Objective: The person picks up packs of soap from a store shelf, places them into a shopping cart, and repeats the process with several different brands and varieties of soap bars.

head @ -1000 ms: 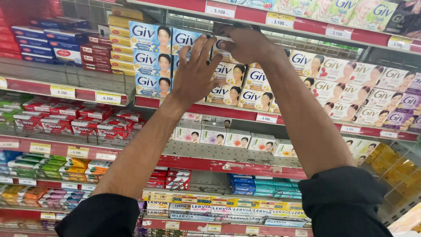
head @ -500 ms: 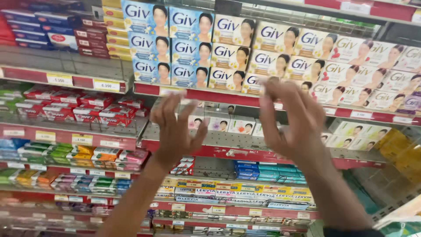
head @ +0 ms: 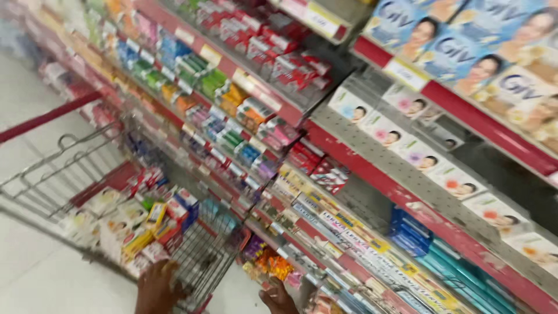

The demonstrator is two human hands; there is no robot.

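The picture is motion-blurred. My left hand (head: 156,288) is low at the bottom edge, against the near wire side of a shopping cart (head: 64,168). Whether its fingers grip the wire is unclear. The cart holds several small soap boxes (head: 125,218) in white, yellow, red and blue. My right hand (head: 278,298) shows only as knuckles at the bottom edge. It is to the right of the cart, in front of the lowest shelf of small packets (head: 273,264). Its fingers are hidden.
Red-edged store shelves (head: 372,174) run along the right, packed with soap boxes: white ones (head: 418,157) on a grey perforated shelf, blue ones (head: 465,52) above, teal packs (head: 459,273) below. Pale tiled floor (head: 35,273) lies to the left of the cart.
Both hands have dropped from the upper soap shelf to the bottom of the view. The camera has swung left and down, and the cart is now in sight.
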